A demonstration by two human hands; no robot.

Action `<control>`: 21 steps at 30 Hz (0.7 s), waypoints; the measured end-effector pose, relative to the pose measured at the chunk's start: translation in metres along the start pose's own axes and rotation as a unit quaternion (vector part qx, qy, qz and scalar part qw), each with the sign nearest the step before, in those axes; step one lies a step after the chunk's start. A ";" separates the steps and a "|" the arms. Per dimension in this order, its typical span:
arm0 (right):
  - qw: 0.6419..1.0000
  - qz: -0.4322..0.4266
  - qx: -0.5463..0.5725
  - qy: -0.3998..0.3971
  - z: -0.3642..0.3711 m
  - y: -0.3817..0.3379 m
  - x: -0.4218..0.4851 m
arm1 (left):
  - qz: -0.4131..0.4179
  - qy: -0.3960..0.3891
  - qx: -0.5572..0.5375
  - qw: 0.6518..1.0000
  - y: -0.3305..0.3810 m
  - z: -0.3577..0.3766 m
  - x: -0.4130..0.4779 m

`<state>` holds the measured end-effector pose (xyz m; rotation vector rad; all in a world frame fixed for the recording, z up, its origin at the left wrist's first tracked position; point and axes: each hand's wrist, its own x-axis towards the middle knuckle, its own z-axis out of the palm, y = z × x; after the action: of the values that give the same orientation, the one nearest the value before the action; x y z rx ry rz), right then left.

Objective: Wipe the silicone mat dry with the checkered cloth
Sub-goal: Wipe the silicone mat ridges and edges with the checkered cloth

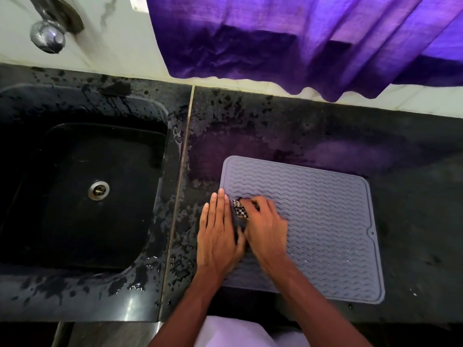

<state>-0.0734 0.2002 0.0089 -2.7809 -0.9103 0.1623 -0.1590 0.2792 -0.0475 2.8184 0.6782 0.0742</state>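
A grey silicone mat (320,221) with wavy ridges lies flat on the dark counter, right of the sink. A black-and-white checkered cloth (239,211) is bunched up at the mat's left edge, mostly hidden under my hands. My right hand (266,227) is closed over the cloth and presses it onto the mat. My left hand (218,234) lies flat with fingers together on the mat's left edge, touching the cloth's side. A few water drops show on the mat's lower right part.
A black sink (82,196) with a metal drain sits to the left, a chrome tap (47,36) above it. The black stone counter (413,196) around the sink is wet with splashes. A purple curtain (300,41) hangs over the back wall.
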 end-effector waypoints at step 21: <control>0.989 0.129 0.063 0.032 -0.012 0.026 -0.007 | 0.048 -0.012 -0.036 0.998 0.022 0.000 0.017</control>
<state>-0.0620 0.1734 0.0145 -2.7561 -0.5036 0.1641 -0.1338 0.2680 -0.0420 2.7776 0.5243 0.0808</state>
